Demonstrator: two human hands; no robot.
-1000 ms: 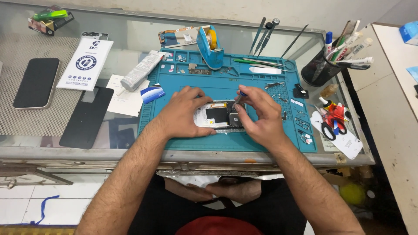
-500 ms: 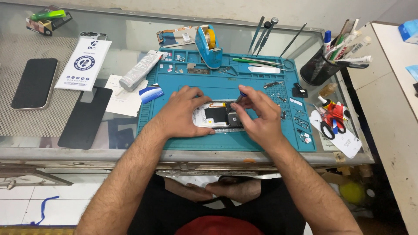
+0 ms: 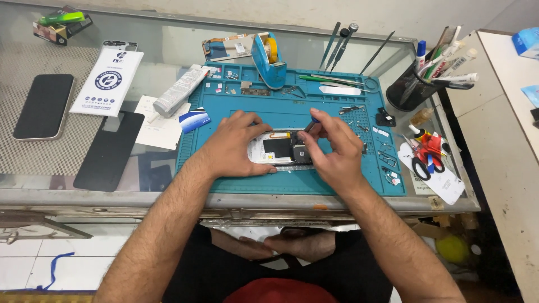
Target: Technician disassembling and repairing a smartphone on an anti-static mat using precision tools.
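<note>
Opened phone [image 3: 279, 149] pinned flat on the blue mat [image 3: 236, 179] under the left hand [image 3: 233, 147], right hand [image 3: 332, 150] pinching a thin tool [image 3: 310, 123] just above: light, rigid, fragile inside, probably best held by outer edges.
</note>
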